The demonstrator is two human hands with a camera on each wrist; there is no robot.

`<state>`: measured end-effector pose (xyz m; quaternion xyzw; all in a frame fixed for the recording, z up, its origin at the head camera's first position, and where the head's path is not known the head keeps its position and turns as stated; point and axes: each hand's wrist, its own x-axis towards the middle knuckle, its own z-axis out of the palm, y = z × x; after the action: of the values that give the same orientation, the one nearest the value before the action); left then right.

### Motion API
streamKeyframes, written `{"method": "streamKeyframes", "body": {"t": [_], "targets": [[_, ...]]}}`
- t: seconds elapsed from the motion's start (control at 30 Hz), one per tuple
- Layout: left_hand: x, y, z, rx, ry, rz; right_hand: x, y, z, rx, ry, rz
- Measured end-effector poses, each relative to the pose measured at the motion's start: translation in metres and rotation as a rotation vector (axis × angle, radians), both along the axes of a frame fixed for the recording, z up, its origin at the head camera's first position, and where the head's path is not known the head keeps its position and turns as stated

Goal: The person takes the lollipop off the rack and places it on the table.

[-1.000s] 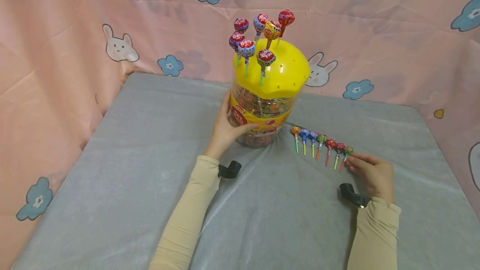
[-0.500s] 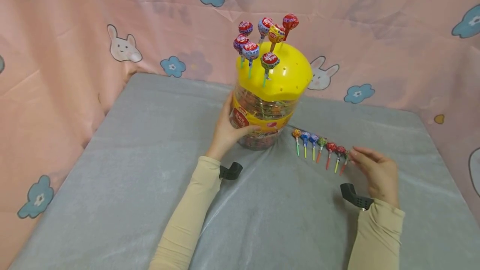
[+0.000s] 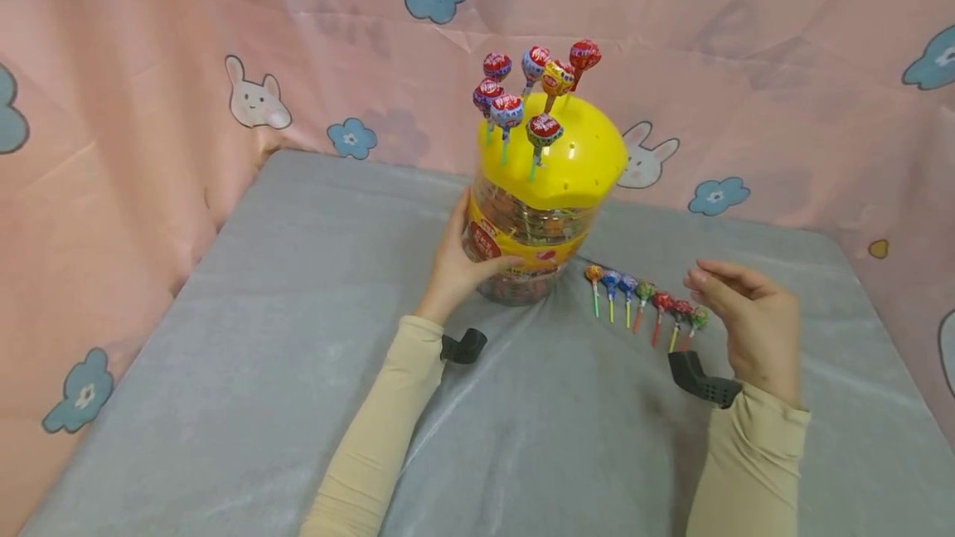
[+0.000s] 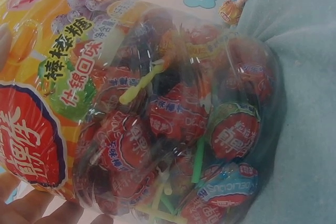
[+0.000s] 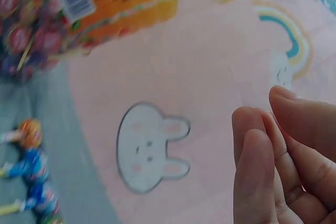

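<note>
A large clear jar (image 3: 548, 226) of wrapped lollipops with a yellow lid (image 3: 593, 147) stands tilted in the head view. My left hand (image 3: 457, 272) holds its side, thumb across the yellow label and fingers round the back. Wrapped candies (image 4: 123, 140) show through the jar's wall in the left wrist view. Several lollipops (image 3: 507, 112) stick up from holes in the lid's left half. My right hand (image 3: 761, 326) is raised just right of a row of loose lollipops (image 3: 661, 302). Its loosely bent fingers (image 5: 254, 166) and thumb hold nothing.
A grey cloth (image 3: 298, 297) covers the table, with a crease running past the jar. Behind it hangs a pink curtain (image 3: 313, 65) printed with rabbits and flowers. A black wrist camera (image 3: 701, 379) sits on the right wrist, near the lollipop row's right end.
My right hand has lifted away from the green lollipop at the row's right end, which stays on the cloth. My left hand keeps hold of the jar. The head view has shifted slightly.
</note>
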<state>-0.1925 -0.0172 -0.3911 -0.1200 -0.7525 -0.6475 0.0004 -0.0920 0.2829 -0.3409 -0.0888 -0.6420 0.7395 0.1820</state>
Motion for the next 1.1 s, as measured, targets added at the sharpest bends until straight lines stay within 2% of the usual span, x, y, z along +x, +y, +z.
{"method": "streamKeyframes", "body": {"t": [0.4,0.6,0.8,1.1], "targets": [[-0.001,0.0,-0.001,0.0,0.002,0.0,-0.026,-0.034,0.04,0.052,0.102,0.053],[-0.001,0.0,-0.001,-0.014,-0.003,0.008,-0.039,-0.054,0.062,0.045,0.171,0.093],[0.001,0.0,0.0,-0.018,-0.01,0.011,-0.051,-0.076,0.076,0.034,0.22,0.105],[0.0,0.001,0.0,-0.031,-0.011,0.016,-0.069,-0.098,0.093,0.116,0.212,0.151]]}}
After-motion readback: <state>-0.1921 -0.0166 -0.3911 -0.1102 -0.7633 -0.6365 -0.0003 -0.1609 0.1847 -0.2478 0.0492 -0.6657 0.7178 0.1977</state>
